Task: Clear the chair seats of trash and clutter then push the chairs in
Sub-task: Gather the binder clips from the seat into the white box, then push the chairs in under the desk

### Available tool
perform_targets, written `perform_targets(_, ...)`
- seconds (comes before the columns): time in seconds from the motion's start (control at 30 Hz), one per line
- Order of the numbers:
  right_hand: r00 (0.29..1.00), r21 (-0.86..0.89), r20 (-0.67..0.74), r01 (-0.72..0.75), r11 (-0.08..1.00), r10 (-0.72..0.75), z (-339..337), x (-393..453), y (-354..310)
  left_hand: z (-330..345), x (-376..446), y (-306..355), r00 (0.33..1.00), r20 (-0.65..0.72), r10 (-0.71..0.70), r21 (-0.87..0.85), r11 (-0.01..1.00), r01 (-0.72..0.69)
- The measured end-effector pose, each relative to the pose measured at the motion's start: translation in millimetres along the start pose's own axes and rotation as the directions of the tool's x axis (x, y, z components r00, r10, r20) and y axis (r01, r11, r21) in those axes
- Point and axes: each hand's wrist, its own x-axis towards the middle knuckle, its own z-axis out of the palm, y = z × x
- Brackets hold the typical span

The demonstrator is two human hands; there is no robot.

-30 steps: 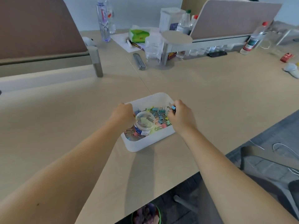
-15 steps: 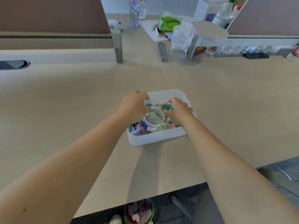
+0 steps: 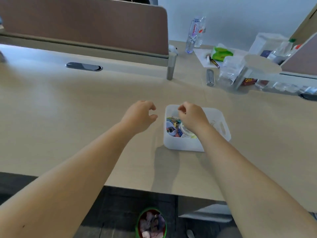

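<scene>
A white plastic bin (image 3: 181, 145) sits on the beige desk (image 3: 85, 117), filled with colourful binder clips (image 3: 172, 120) and a small clear jar (image 3: 186, 132). My left hand (image 3: 139, 115) hovers just left of the bin, fingers curled and apart, holding nothing. My right hand (image 3: 193, 116) is above the bin's middle, fingers loosely curled, nothing visible in them. No chair shows in this view.
A green-rimmed waste bin (image 3: 151, 224) with crumpled trash stands on the floor under the desk edge. Brown divider panels (image 3: 85, 26) run along the back. Water bottles (image 3: 193, 35), a green tissue pack (image 3: 221, 53), a clear container (image 3: 229, 73) and papers crowd the far right.
Both hands have let go of the white bin and lifted off it; the left hand has moved away to the bin's left. The view has swung left, so the bin appears further right.
</scene>
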Motion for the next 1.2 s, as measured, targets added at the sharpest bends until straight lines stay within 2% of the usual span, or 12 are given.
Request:
perform_targets(0.13,0.988,-0.004,0.055,0.147,0.989,-0.147,27.4,-21.3,-72.3,-43.2,-45.2,-52.6,0.987,-0.110,-0.117,-0.024,0.993,0.115)
perform_targets(0.33,0.937,0.023,0.142,0.318,0.948,-0.318,91.9,-81.3,-189.1,-102.7,-152.8,-151.0,0.934,-0.224,-0.280,-0.078,0.960,0.269)
perform_targets(0.43,0.887,0.040,0.216,0.410,0.911,-0.408,132.4,-121.4,-247.5,-128.1,-219.5,-200.9,0.898,-0.255,-0.359,-0.083,0.933,0.350)
perform_targets(0.53,0.810,0.082,0.299,0.505,0.859,-0.505,177.0,-164.0,-309.6,-153.8,-292.7,-250.6,0.824,-0.322,-0.467,-0.101,0.882,0.461)
perform_targets(0.7,0.616,0.190,0.409,0.664,0.724,-0.673,239.1,-236.0,-402.3,-190.5,-406.6,-313.6,0.618,-0.432,-0.657,-0.175,0.733,0.657)
perform_targets(0.87,0.331,0.265,0.497,0.822,0.504,-0.802,300.2,-319.3,-482.0,-198.7,-526.4,-346.9,0.283,-0.510,-0.812,-0.312,0.481,0.819)
perform_targets(1.03,0.077,0.333,0.585,0.885,0.326,-0.807,346.5,-401.2,-529.7,-183.3,-625.0,-350.5,-0.002,-0.463,-0.886,-0.431,0.223,0.874)
perform_targets(1.13,-0.061,0.388,0.614,0.892,0.234,-0.787,366.9,-450.6,-548.2,-180.0,-676.6,-345.7,-0.121,-0.447,-0.886,-0.493,0.131,0.860)
perform_targets(1.2,-0.126,0.418,0.603,0.891,0.177,-0.788,376.7,-481.6,-561.6,-180.7,-708.6,-343.8,-0.184,-0.445,-0.876,-0.518,0.085,0.851)
